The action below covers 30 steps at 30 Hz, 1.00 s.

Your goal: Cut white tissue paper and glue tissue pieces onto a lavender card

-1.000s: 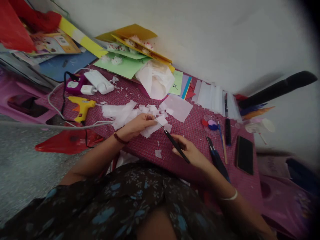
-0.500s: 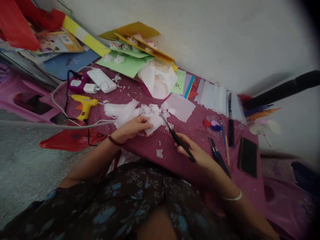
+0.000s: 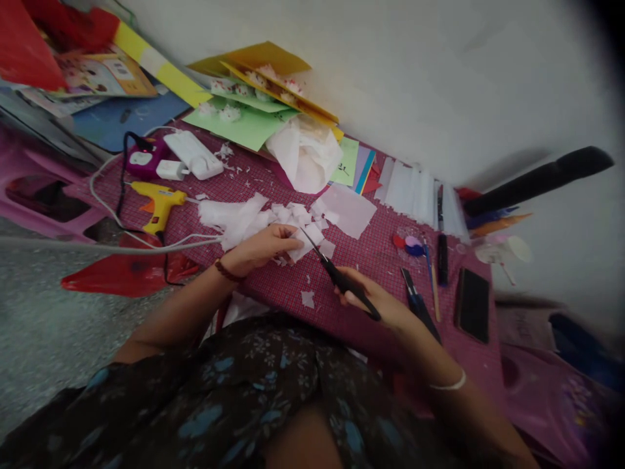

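My left hand (image 3: 267, 246) pinches a piece of white paper (image 3: 299, 251) between thumb and fingers, over a heap of cut white pieces (image 3: 293, 213). In my right hand (image 3: 364, 290) is a pair of black-handled scissors (image 3: 342, 279), its blades pointing up and left at the paper near my left fingertips. Whether the blades touch the paper I cannot tell. Longer white strips (image 3: 234, 218) lie beside the heap, just beyond my left hand. A small loose scrap (image 3: 307, 299) rests on the cloth between my hands.
A yellow glue gun (image 3: 161, 203) and a purple power socket (image 3: 146, 159) with cables are at left. Green sheets (image 3: 244, 124) bearing white tufts and a white bag (image 3: 305, 156) stand behind. At right lie a utility knife (image 3: 420, 306), a marker (image 3: 442, 257) and a phone (image 3: 472, 305).
The scissors have shifted slightly left, bringing their tips closer to my left fingers. My left hand keeps hold of the paper. The whole view has shifted a little.
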{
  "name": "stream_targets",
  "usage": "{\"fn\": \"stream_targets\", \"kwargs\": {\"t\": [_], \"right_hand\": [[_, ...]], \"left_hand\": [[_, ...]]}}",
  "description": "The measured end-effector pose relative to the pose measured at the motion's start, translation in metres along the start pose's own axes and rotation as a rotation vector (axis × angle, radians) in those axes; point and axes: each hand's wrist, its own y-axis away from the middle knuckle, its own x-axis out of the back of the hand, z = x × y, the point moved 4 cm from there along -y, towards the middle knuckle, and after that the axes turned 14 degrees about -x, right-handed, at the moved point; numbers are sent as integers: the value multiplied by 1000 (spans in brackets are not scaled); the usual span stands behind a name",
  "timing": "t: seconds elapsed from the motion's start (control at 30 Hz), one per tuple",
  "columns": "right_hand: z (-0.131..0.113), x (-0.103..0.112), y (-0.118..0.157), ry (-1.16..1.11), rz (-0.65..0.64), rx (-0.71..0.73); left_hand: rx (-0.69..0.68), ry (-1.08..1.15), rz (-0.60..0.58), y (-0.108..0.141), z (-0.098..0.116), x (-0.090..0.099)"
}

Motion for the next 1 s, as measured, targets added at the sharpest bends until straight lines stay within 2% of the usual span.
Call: {"fn": "stream_targets", "kwargs": {"t": [0.2, 0.4, 0.5, 0.67, 0.83, 1.0], "right_hand": [[-6, -3, -1, -96, -22, -12], [13, -2, -9, -148, 33, -84], [15, 0, -10, -152, 54, -66], [7, 4, -1, -41, 12, 29], [14, 5, 8, -3, -13, -43], [13, -3, 4, 29, -21, -45]], "left_hand": [[-35, -19, -30, -2, 2, 0], [2, 0, -26, -4, 6, -4], [28, -22, -29, -1, 5, -3], [43, 10, 90, 6, 3, 7], [-55, 89, 214, 7, 5, 14], [-1, 64, 181, 6, 0, 7]]}}
